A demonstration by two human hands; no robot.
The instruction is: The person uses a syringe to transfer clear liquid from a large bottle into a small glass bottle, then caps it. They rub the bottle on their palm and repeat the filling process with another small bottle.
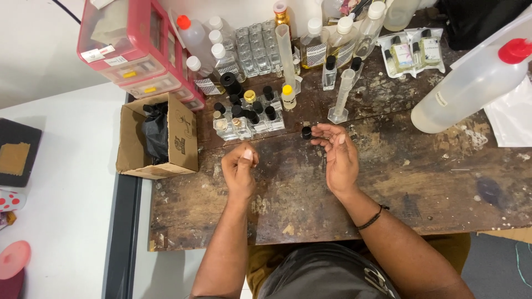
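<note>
Small perfume-filling workshop — scarred wooden bench (pixel 332 194), rows of small glass bottles (pixel 252 119), measuring cylinders (pixel 342 94), squeeze bottles (pixel 471 83).

One head-worn camera looks steeply down from above, fairly close, onto the worktop (pixel 332 182) and both forearms.

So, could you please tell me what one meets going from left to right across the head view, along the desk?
Cardboard box → left hand → small black cap → right hand → large squeeze bottle with a red cap.
</note>
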